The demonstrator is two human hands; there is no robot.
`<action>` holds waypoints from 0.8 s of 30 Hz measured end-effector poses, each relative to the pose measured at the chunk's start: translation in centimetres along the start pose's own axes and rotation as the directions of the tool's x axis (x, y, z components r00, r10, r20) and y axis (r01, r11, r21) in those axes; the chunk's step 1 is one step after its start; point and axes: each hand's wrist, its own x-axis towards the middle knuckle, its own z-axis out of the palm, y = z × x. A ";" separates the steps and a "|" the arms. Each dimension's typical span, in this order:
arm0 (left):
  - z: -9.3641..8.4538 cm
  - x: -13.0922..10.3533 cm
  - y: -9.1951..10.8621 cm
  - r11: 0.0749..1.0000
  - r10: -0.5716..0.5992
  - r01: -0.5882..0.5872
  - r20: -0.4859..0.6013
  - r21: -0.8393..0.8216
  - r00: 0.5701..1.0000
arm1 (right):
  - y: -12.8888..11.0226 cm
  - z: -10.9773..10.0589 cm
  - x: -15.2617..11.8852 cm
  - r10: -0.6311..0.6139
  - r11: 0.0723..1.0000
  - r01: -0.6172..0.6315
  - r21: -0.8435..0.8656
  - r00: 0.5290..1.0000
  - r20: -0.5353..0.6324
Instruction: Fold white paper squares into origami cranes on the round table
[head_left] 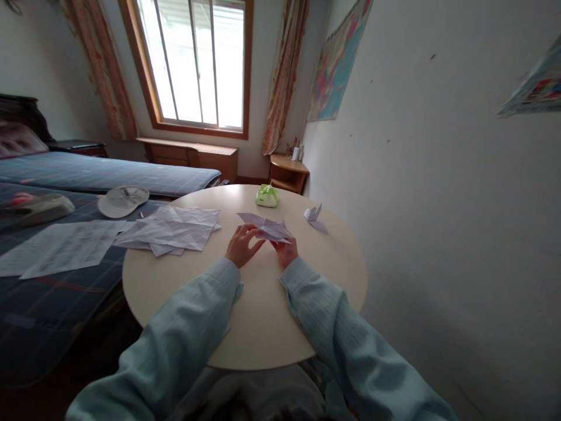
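A partly folded sheet of white paper, with pointed ends to the left and right, is held up just above the round table. My left hand grips its left part, thumb and fingers curved toward each other. My right hand is closed on its right underside, with some fingers hidden beneath the paper. Right of my hands stands a folded paper figure with upright points. A stack of creased white sheets lies at the table's left edge.
Toward the far edge sits a green and white tissue pack. On the left, a bed adjoins the table and bears printed sheets and a pale cap. A white wall rises on the right.
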 end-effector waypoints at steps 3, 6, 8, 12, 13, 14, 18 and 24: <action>0.1 0.0 -0.2 0.997 -0.077 0.077 -0.006 0.001 0.997 | -0.4 0.4 -0.3 0.069 0.998 -0.068 -0.008 0.997 0.035; 0.2 0.1 -0.5 0.982 -0.182 0.181 -0.008 -0.055 0.983 | -0.6 0.7 -0.5 0.123 0.991 -0.118 -0.063 0.990 0.072; 0.3 0.2 -0.7 0.960 -0.254 0.254 0.014 -0.117 0.967 | -0.6 0.8 -0.6 0.132 0.987 -0.121 -0.101 0.986 0.105; 0.6 0.4 -1.1 0.874 -0.404 0.407 0.071 -0.266 0.912 | -0.3 0.8 -0.7 0.118 0.980 -0.086 -0.182 0.978 0.172; 0.7 0.4 -1.1 0.841 -0.438 0.443 0.089 -0.312 0.895 | -0.3 0.8 -0.8 0.113 0.977 -0.073 -0.202 0.974 0.195; 0.7 0.4 -1.2 0.803 -0.469 0.475 0.110 -0.358 0.876 | -0.2 0.8 -0.9 0.111 0.974 -0.063 -0.219 0.970 0.216; 0.8 0.5 -1.2 0.667 -0.540 0.555 0.190 -0.498 0.820 | -0.4 1.0 -1.2 0.105 0.965 -0.043 -0.257 0.967 0.233; 0.9 0.6 -1.1 0.618 -0.519 0.552 0.236 -0.560 0.821 | -0.5 1.1 -1.1 0.109 0.967 -0.065 -0.245 0.980 0.168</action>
